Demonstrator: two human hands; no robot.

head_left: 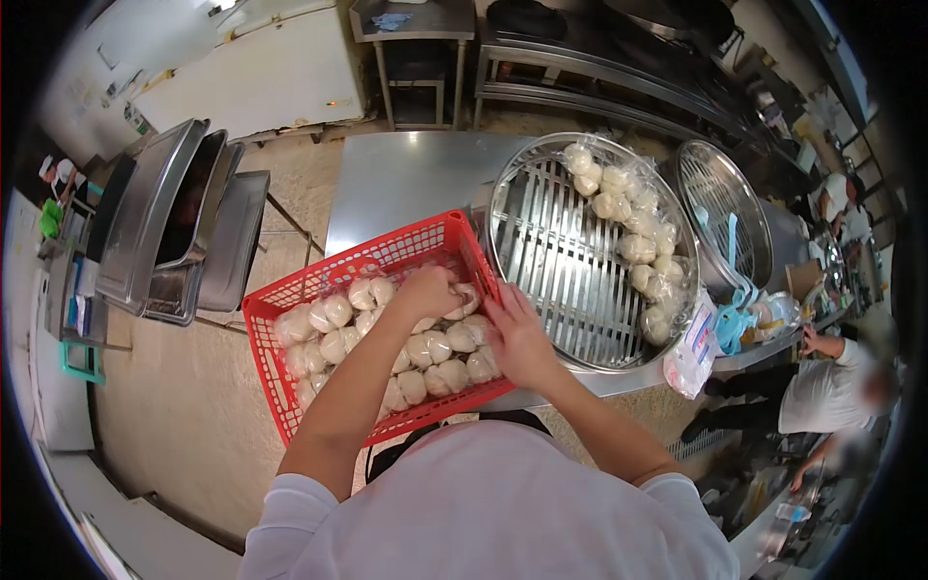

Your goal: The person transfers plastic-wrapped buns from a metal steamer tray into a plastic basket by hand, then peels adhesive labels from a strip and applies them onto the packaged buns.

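Observation:
A red plastic basket (pixel 274 360) holds rows of round white buns (pixel 413 385) in clear plastic bags. My left hand (pixel 432 292) reaches down into its far right part, with the fingers closed on bagged buns (pixel 465 302); the fingertips are partly hidden. Against the right end of the basket lies my right hand (pixel 520 338), fingers stretched out along the wall, and buns are close beside it. A round steel steamer tray (pixel 551 232) with a slatted base stands just to the right. More bagged buns (pixel 637 248) lie in a curve along its right side.
The steel table (pixel 406 184) carries basket and tray. A second round steamer (pixel 710 184), a blue plastic bag (pixel 737 324) and a printed white packet (pixel 692 348) sit further right. Large metal trays (pixel 155 232) stand at left. A co-worker (pixel 822 394) stands at right.

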